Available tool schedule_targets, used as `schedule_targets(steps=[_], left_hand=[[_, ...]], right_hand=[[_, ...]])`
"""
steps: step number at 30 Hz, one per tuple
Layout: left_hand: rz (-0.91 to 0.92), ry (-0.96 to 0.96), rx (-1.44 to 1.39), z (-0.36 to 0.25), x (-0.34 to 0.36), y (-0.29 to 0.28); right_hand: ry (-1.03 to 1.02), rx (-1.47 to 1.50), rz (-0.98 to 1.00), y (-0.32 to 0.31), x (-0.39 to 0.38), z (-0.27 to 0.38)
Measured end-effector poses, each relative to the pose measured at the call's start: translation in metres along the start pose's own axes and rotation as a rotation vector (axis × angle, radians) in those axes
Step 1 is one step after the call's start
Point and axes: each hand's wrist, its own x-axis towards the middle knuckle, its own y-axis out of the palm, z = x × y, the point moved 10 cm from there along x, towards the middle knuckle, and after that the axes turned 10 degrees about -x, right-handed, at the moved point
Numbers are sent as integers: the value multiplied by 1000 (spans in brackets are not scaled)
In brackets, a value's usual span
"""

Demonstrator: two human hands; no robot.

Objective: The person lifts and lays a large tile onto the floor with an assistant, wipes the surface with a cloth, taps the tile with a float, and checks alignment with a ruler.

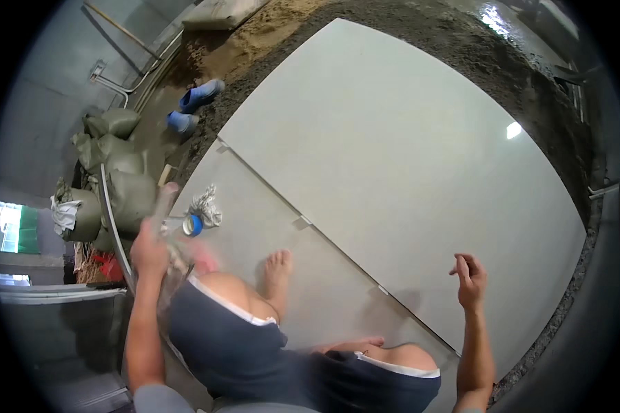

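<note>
At the left, my left hand (149, 253) is closed round a stick-like, pale handle (164, 201) that slants upward from the fist. Motion blur hides what kind of tool it is; a reddish smear shows beside my knee. My right hand (471, 279) hovers over the large pale tile (406, 144), its fingers loosely bent and apart, with nothing visible in them. Small white clips (384, 290) sit along the joint between this tile and the nearer tile (255, 206), where my bare foot (278, 268) rests.
A roll of blue tape (192, 225) and a crumpled striped cloth (207, 206) lie on the nearer tile. Blue shoes (200, 96) stand on the dirt beyond the left edge. Filled sacks (127, 189) pile against the left wall. Dark wet mortar (461, 45) borders the far tile.
</note>
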Motion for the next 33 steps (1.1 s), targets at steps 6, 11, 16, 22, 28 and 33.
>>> schedule_targets(steps=[6,11,16,22,28,33], left_hand=[[194,1148,-45,-338,34,110],[396,1878,311,-529,-86,247],[613,2170,243,-634,-302,328],[629,2249,-484,-628,-414,365],[332,1332,-272,-632,-314,575],[226,1271,-253,-601,-327,608]], right_hand=[[70,265,-70,11,20,26],[268,602,143,48,3,-2],[455,1039,59,53,-33,-75],[608,1184,-243,21,-151,-202],[698,736,-412,1,-125,-315],[611,11,-722,-73,-81,-302]])
